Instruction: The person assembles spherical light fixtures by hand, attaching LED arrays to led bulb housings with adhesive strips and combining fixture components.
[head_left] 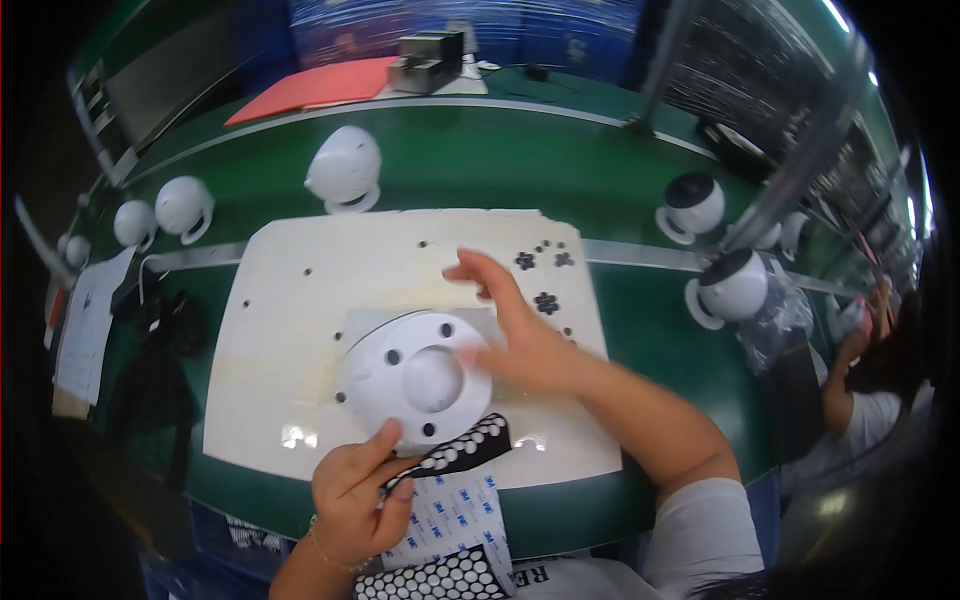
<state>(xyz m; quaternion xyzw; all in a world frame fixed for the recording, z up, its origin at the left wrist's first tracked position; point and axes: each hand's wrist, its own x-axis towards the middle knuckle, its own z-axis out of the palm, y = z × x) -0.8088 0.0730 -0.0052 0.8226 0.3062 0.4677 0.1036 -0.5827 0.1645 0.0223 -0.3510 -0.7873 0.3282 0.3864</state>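
Bench: green bench (pixel 560 170) under our white rectangular foam mat (pixel 300 300).
Base: round white plastic camera base (pixel 415 378) sits mid-mat, between our hands.
Right hand: our right hand (pixel 520 335) spreads wide, blurred, touching the base's right edge.
Left hand: our left hand (pixel 358 492) has its grip pinched on a black sticker sheet of white dots (pixel 465 448).

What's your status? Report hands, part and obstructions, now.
Left hand pinches black sheet of white dots at white round base. Right hand open, blurred, over base's right edge. Small black pads loose on white board; nothing blocking.
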